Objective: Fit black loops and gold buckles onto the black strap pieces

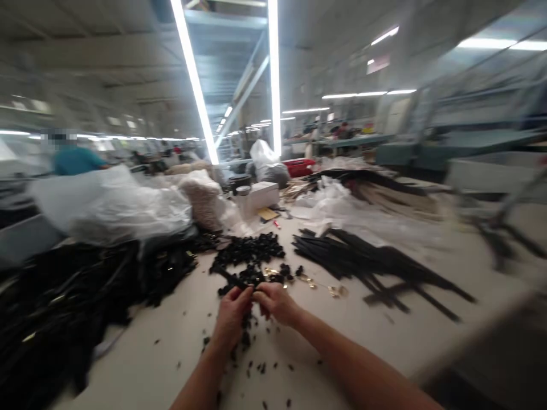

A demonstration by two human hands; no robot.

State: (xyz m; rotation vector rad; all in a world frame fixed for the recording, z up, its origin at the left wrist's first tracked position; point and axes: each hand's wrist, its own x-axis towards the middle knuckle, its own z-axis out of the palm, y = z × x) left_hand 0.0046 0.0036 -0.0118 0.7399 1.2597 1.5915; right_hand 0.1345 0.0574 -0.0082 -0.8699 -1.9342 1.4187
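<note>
My left hand [234, 310] and my right hand [277, 300] meet at the middle of the table, fingertips pinched close together. A dark strap [231, 278] runs from the fingertips up to the left, and my left hand is closed on it. The right fingers are closed too, but what they pinch is too small and blurred to make out. Just beyond the hands lies a heap of small black pieces [250, 249]. Gold-coloured metal parts [308, 279] are scattered beside it. Small dark bits [262, 367] dot the table around and below my wrists.
Long black straps [354, 259] lie to the right on the pale table [149, 373]. A large black pile [55, 302] and white plastic bags [123, 208] fill the left. At the back stand a white box [264, 195] and a jar [243, 196]. A person in teal [77, 161] is far left.
</note>
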